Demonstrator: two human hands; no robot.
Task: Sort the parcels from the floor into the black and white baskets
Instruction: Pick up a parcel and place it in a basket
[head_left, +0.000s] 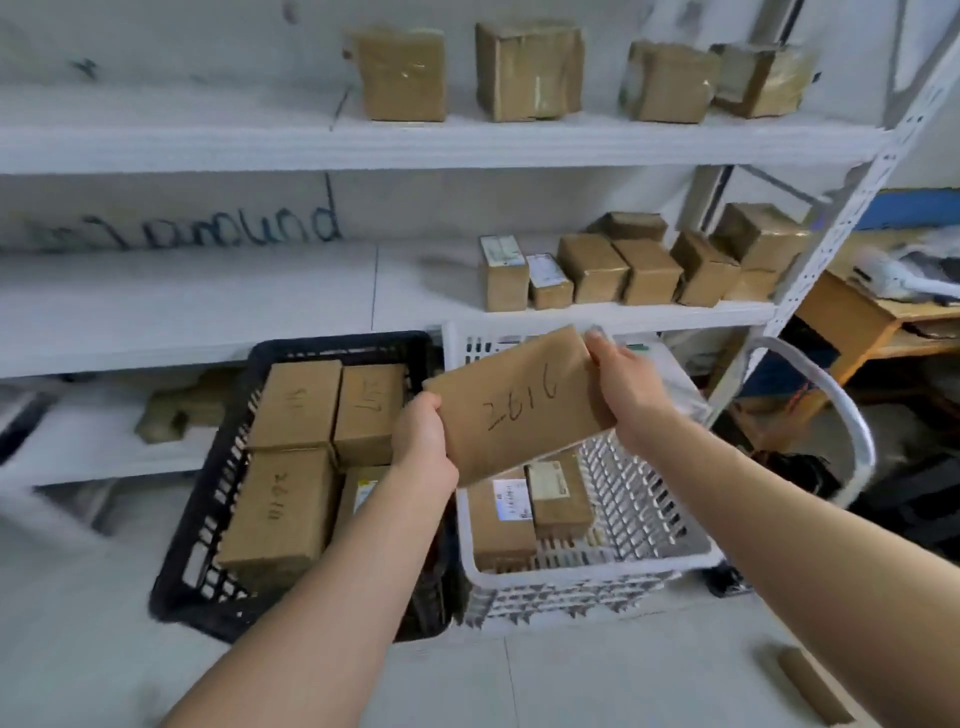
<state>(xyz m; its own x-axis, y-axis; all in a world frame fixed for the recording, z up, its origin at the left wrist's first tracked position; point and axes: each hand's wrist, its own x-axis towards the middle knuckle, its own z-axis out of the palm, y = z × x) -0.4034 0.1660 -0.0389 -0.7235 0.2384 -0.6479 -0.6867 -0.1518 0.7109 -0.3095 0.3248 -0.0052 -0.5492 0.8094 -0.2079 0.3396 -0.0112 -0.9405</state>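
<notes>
A flat brown parcel (519, 405) is held in the air over the far left corner of the white basket (597, 569), right beside the black basket (208, 519). It's gripped at its near end by the left hand (421, 441) and at its far end by the right hand (623, 384), fingers curled round the edges. The scrawled number faces up, probably so it can be read before a basket is picked. Handwritten ones are stacked in the black basket, so it's likely headed there. Another parcel (815, 686) can be seen on the floor.
</notes>
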